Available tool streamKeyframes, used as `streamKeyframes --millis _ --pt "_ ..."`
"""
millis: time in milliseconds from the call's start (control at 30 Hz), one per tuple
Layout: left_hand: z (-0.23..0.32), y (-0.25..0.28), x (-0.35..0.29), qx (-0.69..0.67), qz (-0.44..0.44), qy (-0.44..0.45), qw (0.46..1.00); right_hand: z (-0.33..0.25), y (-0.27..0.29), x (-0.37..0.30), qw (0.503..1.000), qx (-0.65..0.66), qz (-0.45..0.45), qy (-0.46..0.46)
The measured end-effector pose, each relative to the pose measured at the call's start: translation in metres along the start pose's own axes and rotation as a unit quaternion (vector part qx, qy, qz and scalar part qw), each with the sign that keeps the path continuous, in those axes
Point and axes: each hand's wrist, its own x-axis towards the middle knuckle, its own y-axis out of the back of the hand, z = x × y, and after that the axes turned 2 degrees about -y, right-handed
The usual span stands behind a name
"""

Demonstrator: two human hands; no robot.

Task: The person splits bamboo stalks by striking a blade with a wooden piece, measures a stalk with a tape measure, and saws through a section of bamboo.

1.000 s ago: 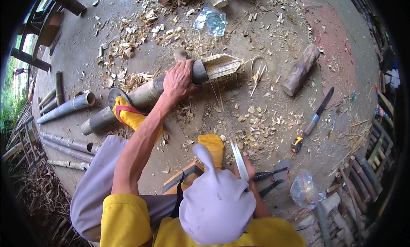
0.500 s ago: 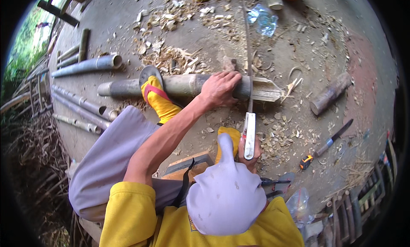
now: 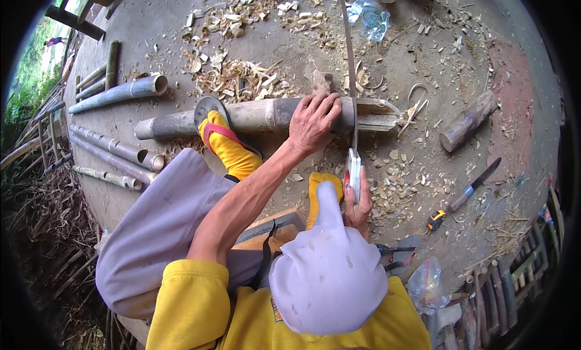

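A thick bamboo pole [image 3: 245, 117] lies across the ground in front of me, its right end split and jagged. Over its top, near that end, my left hand [image 3: 313, 123] is closed with bent fingers. My right hand [image 3: 358, 208] is closed around the white handle of a handsaw [image 3: 350, 65]. The saw's long blade crosses the pole just right of my left hand and points away from me. Part of the right hand's grip is hidden behind the handle. A foot in a yellow sock and sandal [image 3: 227, 141] presses on the pole farther left.
Several bamboo lengths [image 3: 121, 94] lie at the left. Wood shavings [image 3: 242, 78] are scattered beyond the pole. At the right are a short log [image 3: 469, 121], a long knife [image 3: 478, 183] and a tape measure [image 3: 436, 220]. A crumpled clear plastic piece [image 3: 370, 17] lies at the far side.
My right hand and the saw have slid forward, away from me, so the handle is nearer the pole. My left hand stays on the pole. The view has shifted slightly.
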Motion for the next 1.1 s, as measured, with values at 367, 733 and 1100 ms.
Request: streamKeyframes --millis 367,733,1100 --pt "-0.002 -0.001 0.007 -0.027 -0.069 0.083 0.994 -0.063 0.021 0.005 0.999 -0.026 0.023 -0.009" --pt "-0.002 0.001 0.011 0.041 -0.085 0.068 0.993 -0.058 0.028 -0.025 0.998 -0.048 0.023 -0.036" --pt "0.013 0.008 -0.017 -0.021 -0.164 0.059 0.985 -0.061 0.012 -0.018 0.999 -0.029 0.039 0.005"
